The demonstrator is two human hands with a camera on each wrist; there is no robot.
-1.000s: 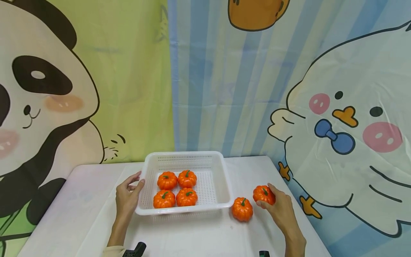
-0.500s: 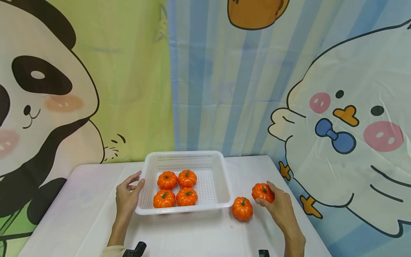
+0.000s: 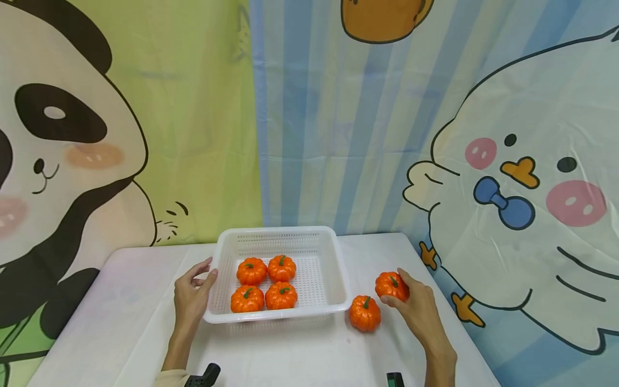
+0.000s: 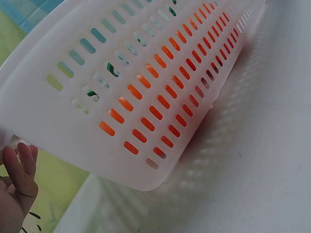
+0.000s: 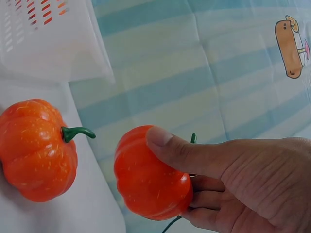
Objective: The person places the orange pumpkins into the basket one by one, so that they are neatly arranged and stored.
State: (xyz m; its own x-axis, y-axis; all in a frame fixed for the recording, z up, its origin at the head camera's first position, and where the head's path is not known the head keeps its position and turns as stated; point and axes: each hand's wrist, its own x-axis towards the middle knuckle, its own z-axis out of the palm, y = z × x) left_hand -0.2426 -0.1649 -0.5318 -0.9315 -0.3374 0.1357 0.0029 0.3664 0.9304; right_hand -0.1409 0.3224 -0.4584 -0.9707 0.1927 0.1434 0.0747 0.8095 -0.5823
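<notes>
A small orange toy pumpkin (image 3: 391, 286) with a green stem is gripped between the thumb and fingers of my right hand (image 3: 417, 306). In the right wrist view, my thumb lies across this held pumpkin (image 5: 151, 177) and the other fingers are partly hidden behind it. A second pumpkin (image 3: 365, 313) rests on the table just left of that hand. My left hand (image 3: 192, 293) holds the left rim of a white plastic basket (image 3: 323, 309). Several more pumpkins, such as the front left one (image 3: 247, 299), sit inside it, towards its left side.
The basket stands on a white-covered table (image 3: 300, 357), near its back edge. Behind hangs a cartoon curtain (image 3: 314, 134) with a panda and a white bird. Through the slots of the basket wall (image 4: 121, 174), orange pumpkins show in the left wrist view.
My right hand has moved slightly left and back with the pumpkin, which is now nearer the basket. My left hand, the basket and the other pumpkins have stayed in place.
</notes>
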